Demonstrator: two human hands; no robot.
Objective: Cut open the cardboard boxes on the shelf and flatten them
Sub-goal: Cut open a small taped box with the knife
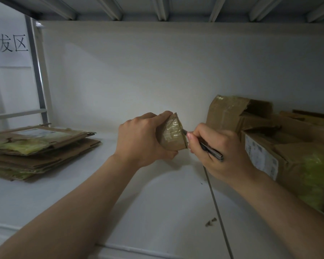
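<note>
My left hand (140,139) grips a small taped cardboard box (172,134) and holds it above the white shelf (157,202). My right hand (217,150) is closed on a slim metal utility knife (210,149). The blade tip touches the right edge of the small box. A stack of flattened cardboard (36,148) lies at the left of the shelf. Several unflattened boxes (269,139) are piled at the right, some with yellowish tape.
The shelf's back wall is plain white and a ribbed metal shelf (157,8) runs overhead. A metal upright (37,71) and a paper sign (7,43) stand at the left. A seam (216,206) crosses the shelf board, with small cardboard scraps (211,221) beside it.
</note>
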